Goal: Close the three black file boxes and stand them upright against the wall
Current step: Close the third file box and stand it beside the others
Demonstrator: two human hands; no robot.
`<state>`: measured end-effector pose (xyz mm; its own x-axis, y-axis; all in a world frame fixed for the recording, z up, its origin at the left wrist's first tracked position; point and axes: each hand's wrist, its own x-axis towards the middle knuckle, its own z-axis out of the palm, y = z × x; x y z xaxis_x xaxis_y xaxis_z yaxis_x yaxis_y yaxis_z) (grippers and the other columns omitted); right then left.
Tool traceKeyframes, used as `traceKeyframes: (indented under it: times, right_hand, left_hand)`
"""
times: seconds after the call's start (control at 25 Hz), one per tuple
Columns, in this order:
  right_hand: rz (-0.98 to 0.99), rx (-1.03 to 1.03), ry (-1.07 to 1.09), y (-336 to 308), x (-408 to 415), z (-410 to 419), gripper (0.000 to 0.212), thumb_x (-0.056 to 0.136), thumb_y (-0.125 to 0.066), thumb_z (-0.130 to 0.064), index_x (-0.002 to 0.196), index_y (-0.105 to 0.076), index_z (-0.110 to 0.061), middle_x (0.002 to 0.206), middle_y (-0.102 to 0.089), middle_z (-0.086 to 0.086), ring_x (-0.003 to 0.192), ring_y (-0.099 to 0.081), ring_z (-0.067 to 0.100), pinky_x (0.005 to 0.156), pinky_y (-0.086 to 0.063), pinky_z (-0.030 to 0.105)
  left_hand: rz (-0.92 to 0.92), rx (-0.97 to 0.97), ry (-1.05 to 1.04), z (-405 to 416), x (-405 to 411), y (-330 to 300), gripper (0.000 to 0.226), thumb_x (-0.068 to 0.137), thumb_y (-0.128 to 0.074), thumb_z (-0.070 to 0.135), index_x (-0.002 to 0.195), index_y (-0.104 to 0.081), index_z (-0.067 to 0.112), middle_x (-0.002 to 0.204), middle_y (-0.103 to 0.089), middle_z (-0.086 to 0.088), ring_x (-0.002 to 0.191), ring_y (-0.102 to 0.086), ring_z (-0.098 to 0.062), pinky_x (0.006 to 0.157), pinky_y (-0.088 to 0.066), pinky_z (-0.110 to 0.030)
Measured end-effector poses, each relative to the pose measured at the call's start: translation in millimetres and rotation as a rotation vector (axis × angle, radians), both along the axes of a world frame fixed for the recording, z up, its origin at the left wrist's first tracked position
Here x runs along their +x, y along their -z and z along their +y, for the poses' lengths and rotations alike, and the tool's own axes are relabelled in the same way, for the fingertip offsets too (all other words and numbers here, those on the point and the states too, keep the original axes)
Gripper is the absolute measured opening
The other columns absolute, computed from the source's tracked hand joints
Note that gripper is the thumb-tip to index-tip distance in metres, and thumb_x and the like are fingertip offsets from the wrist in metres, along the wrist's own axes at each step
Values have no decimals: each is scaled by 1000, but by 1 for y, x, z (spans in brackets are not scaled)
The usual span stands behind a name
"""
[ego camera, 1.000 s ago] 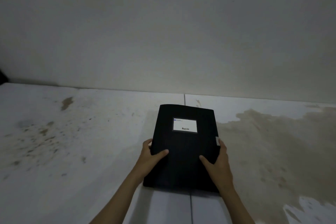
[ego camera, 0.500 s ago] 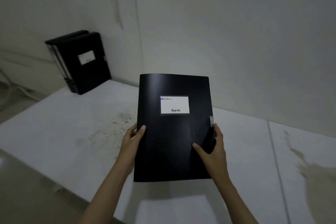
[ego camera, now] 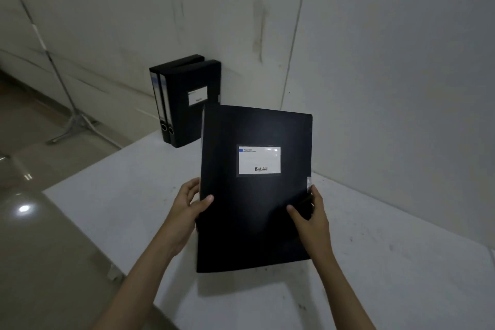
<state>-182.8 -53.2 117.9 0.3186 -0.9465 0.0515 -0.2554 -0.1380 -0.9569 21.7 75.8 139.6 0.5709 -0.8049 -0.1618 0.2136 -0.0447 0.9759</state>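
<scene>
I hold a closed black file box [ego camera: 254, 209] with a white label in the air above the white table [ego camera: 128, 195], its front face toward me. My left hand [ego camera: 190, 209] grips its left edge and my right hand [ego camera: 310, 214] grips its right edge near the clasp. Two more black file boxes [ego camera: 184, 99] stand upright side by side at the table's far left end, against the wall [ego camera: 388, 61], their spines toward me.
The table's left edge drops to a glossy floor [ego camera: 40, 249]. A metal stand with a tripod base [ego camera: 72, 126] rises on the floor to the left of the standing boxes. The wall runs along the table's far side.
The box has been lifted off the table and carried left. My view has swung left, bringing the two standing boxes nearer the middle.
</scene>
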Motion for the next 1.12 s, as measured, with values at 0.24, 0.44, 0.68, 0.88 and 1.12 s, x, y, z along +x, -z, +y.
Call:
traceKeyframes:
  times: [0.24,0.44,0.68,0.88,1.12]
  right_hand:
    - [-2,-45,1,-18,68,-60,61,86,-61,-16,139,-32,-21,137,-46,3,126,-44,21,105,-39,38]
    - [62,-102,-91,-26,131,-83,55,88,-58,-15,136,-31,-21,123,-45,-5,113,-44,11,94,-37,26]
    - [181,-63,-147,-27,212,-92,66,90,-54,-15,144,-17,-20,150,-30,4,136,-31,18,111,-26,29]
    - [74,-187,-278,-60,313,-74,83,87,-59,-18,145,-2,-32,157,-4,-5,140,-8,3,114,-16,27]
    - [172,-268,-536,-77,399,-67,80,82,-66,-19,139,-16,-45,151,30,-8,141,0,13,106,-23,30]
  left_hand:
    - [-28,-38,66,-50,65,-19,63,81,-58,-6,130,-33,25,131,-44,6,109,-55,-19,79,-51,-37]
    - [97,-120,-177,-75,110,-10,49,84,-62,19,126,-39,22,120,-55,4,107,-58,-16,92,-49,-40]
    - [54,-170,-217,-95,172,6,41,86,-60,13,120,-40,23,116,-55,3,106,-56,-15,95,-48,-38]
    - [-128,-142,-253,-108,224,28,44,84,-63,9,114,-36,27,111,-49,7,107,-52,-16,89,-47,-34]
    - [-234,-133,-305,-143,255,43,45,87,-54,0,121,-29,15,104,-45,12,93,-49,4,71,-48,-6]
